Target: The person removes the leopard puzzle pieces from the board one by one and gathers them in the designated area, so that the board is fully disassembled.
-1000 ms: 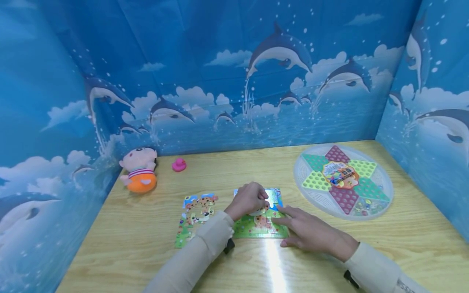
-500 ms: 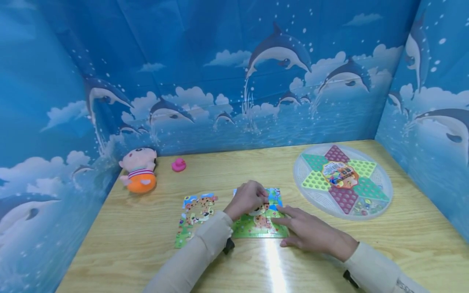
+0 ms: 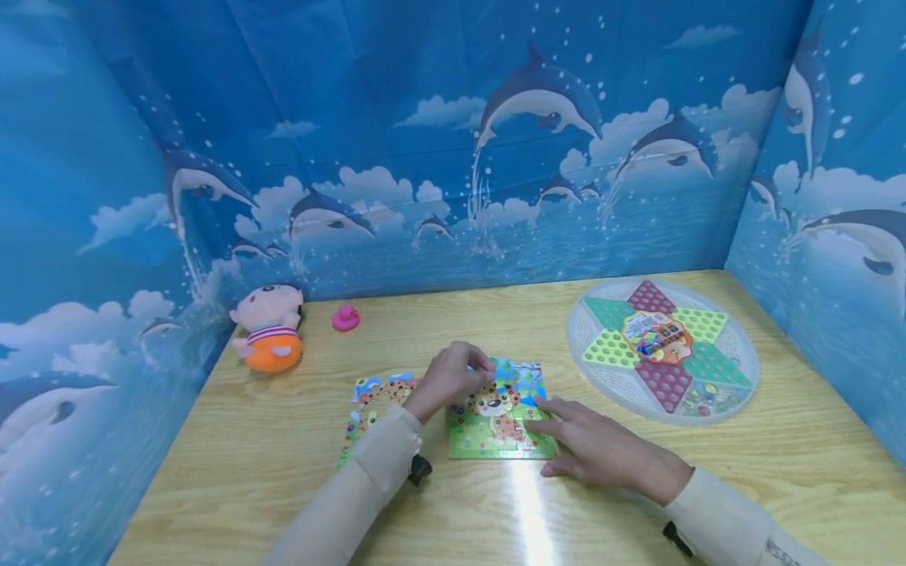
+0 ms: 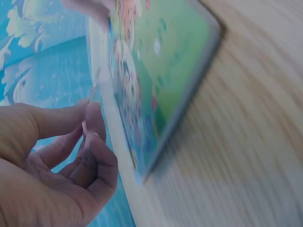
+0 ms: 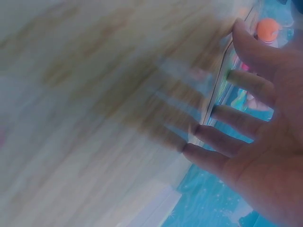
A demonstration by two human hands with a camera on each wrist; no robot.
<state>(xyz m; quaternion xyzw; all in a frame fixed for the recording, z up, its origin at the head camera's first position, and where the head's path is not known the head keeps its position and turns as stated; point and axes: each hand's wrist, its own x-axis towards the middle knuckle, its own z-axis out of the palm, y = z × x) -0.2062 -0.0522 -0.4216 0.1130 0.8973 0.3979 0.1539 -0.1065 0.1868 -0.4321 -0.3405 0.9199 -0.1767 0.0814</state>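
My left hand [image 3: 449, 380] pinches a thin puzzle piece [image 4: 95, 84] between thumb and fingertips, just above the upper part of a jigsaw puzzle board [image 3: 463, 448]. The board carries a spotted cartoon animal [image 3: 493, 402] on green ground under a blue sky. In the left wrist view the piece appears edge-on, apart from the board. My right hand [image 3: 602, 444] rests with extended fingers at the board's right edge, and several fingertips touch it. Partly hidden behind the left forearm lies a group of other puzzle pieces [image 3: 352, 428].
A plush toy [image 3: 272, 330] in orange shorts and a pink rubber duck [image 3: 345, 318] sit at the back left. On the right lies a round Chinese checkers board [image 3: 661, 350]. A blue dolphin-print curtain [image 3: 396, 236] encloses the wooden table [image 3: 453, 519] at the back and sides.
My left hand has moved left and slightly up with the puzzle piece, uncovering the cartoon animal's face. The right hand stays in the same place.
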